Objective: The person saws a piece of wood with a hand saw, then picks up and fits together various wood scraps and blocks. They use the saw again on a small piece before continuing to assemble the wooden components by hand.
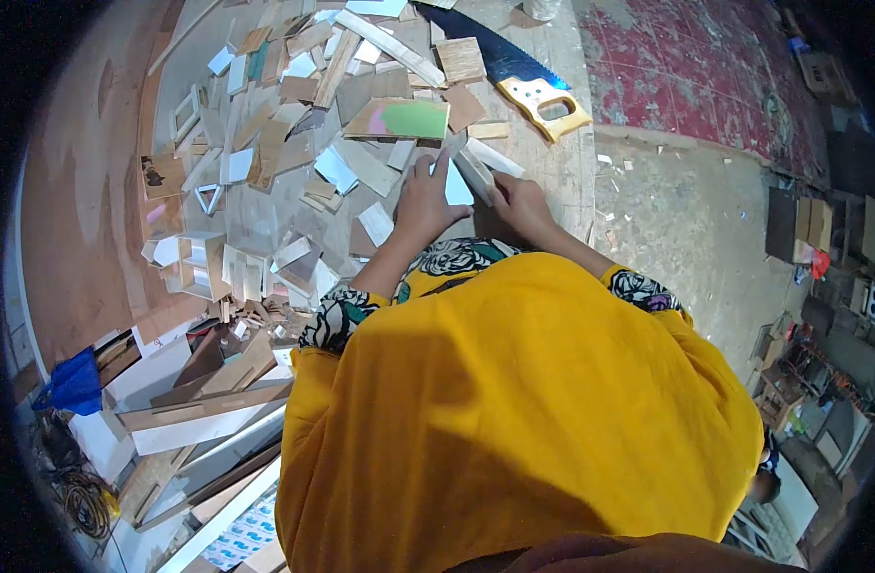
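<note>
Yellow cloth (552,382) nearest. Hands apart — left hand (422,202) at white piece (458,187), grip unclear; right hand (525,206) pinching wood strip (473,172) between them. Loose offcuts (368,166) beyond left hand could snag strip — saw (502,59) ahead risks nicks.

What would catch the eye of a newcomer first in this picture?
Probably the bright yellow garment, which fills the lower middle of the view. Next may come the handsaw, with its dark blade and pale yellow handle, at the worktable's far right. Among the scattered scraps, the board with green and pink patches also stands out, just beyond the left hand, whose fingers are at a white piece.
</note>
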The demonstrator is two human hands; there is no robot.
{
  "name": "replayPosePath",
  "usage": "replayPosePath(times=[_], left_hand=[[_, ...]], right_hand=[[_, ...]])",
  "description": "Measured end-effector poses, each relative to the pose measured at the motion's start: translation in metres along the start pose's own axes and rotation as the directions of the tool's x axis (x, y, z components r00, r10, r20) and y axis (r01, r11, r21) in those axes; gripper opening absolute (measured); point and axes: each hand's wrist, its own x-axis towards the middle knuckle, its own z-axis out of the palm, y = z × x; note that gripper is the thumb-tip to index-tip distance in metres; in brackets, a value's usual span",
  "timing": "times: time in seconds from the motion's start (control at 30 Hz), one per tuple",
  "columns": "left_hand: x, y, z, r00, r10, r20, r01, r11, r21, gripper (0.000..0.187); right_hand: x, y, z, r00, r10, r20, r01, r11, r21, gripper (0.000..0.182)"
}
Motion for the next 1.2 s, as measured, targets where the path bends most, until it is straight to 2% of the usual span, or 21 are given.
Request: replayPosePath(times=[0.03,0.07,0.13,0.17,0.23,0.37,0.4,0.43,0.47,0.5,0.57,0.6,0.63,0.67,0.73,0.77,0.8,0.87,0.9,0.97,1.2], left_hand=[[-0.003,0.002,0.001,0.999,-0.037,-0.012,0.035,0.994,-0.103,0.097],[-0.004,0.003,0.002,0.999,-0.036,-0.008,0.035,0.995,-0.099,0.097],[-0.006,0.002,0.004,0.995,-0.078,-0.058,0.063,0.972,-0.227,0.104],[-0.007,-0.002,0.009,0.983,-0.032,-0.179,0.007,0.99,-0.141,0.106],[-0.007,-0.004,0.007,0.977,-0.068,-0.201,0.032,0.984,-0.177,0.105],[-0.009,-0.007,-0.008,0.979,-0.104,-0.175,0.061,0.97,-0.234,0.103],[-0.01,-0.005,-0.014,0.979,-0.101,-0.177,0.058,0.971,-0.232,0.103],[-0.012,-0.002,-0.021,0.988,-0.02,-0.153,-0.012,0.979,-0.206,0.103],[-0.013,0.001,-0.027,0.99,0.061,-0.126,-0.083,0.98,-0.182,0.104],[-0.014,0.003,-0.031,0.99,0.062,-0.126,-0.084,0.98,-0.18,0.104],[-0.013,0.005,-0.037,0.981,0.125,-0.147,-0.164,0.94,-0.3,0.106],[-0.014,0.003,-0.038,0.981,0.127,-0.149,-0.167,0.94,-0.296,0.106],[-0.014,0.001,-0.039,0.986,0.109,-0.124,-0.155,0.874,-0.46,0.106],[-0.014,0.0,-0.04,0.991,0.096,-0.096,-0.135,0.782,-0.609,0.106],[-0.017,0.003,-0.043,0.988,0.106,-0.111,-0.153,0.716,-0.681,0.107],[-0.019,0.005,-0.044,0.986,0.114,-0.124,-0.168,0.642,-0.748,0.107],[-0.019,0.006,-0.044,0.985,0.116,-0.127,-0.172,0.644,-0.746,0.107],[-0.02,0.005,-0.043,0.983,0.104,-0.152,-0.184,0.489,-0.853,0.107],[-0.02,0.005,-0.043,0.982,0.104,-0.156,-0.187,0.492,-0.85,0.107],[-0.02,0.004,-0.044,0.995,0.095,-0.032,-0.063,0.343,-0.937,0.107],[-0.027,0.013,-0.052,0.99,0.107,-0.087,-0.116,0.307,-0.945,0.107]], right_hand=[[-0.001,-0.002,-0.001,0.999,-0.015,0.041,0.016,1.0,-0.019,0.027],[0.0,0.0,0.001,0.999,-0.013,0.039,0.014,1.0,-0.014,0.027],[0.004,0.008,0.008,0.986,0.058,0.154,-0.081,0.985,0.151,0.027],[0.002,0.012,0.013,0.987,0.058,0.151,-0.082,0.984,0.157,0.027],[0.002,0.015,0.02,0.993,0.073,0.089,-0.102,0.916,0.388,0.028],[0.008,0.016,0.02,0.994,0.091,0.058,-0.108,0.849,0.517,0.031],[0.011,0.012,0.014,0.989,0.085,0.117,-0.14,0.782,0.608,0.031],[0.011,0.008,0.009,0.981,0.072,0.179,-0.177,0.703,0.689,0.03],[0.01,0.004,0.004,0.981,0.072,0.178,-0.177,0.701,0.69,0.03],[0.01,0.001,-0.001,0.962,0.096,0.258,-0.252,0.679,0.69,0.03],[0.009,-0.007,-0.01,0.937,0.113,0.332,-0.321,0.654,0.685,0.029],[0.008,-0.012,-0.013,0.913,0.159,0.375,-0.402,0.508,0.762,0.03],[0.008,-0.016,-0.016,0.884,0.194,0.425,-0.467,0.345,0.814,0.031],[0.008,-0.018,-0.018,0.886,0.19,0.423,-0.464,0.344,0.816,0.031],[0.008,-0.022,-0.022,0.884,0.076,0.462,-0.468,0.197,0.862,0.037],[0.006,-0.025,-0.025,0.886,0.073,0.458,-0.463,0.196,0.864,0.037],[0.004,-0.031,-0.029,0.888,0.057,0.456,-0.458,0.168,0.873,0.038],[0.002,-0.037,-0.033,0.892,0.034,0.451,-0.451,0.142,0.881,0.039],[0.002,-0.038,-0.034,0.898,0.01,0.441,-0.438,0.131,0.889,0.039],[0.002,-0.04,-0.036,0.903,-0.017,0.429,-0.424,0.12,0.898,0.04],[0.0,-0.038,-0.038,0.888,-0.059,0.456,-0.45,0.099,0.888,0.038]])
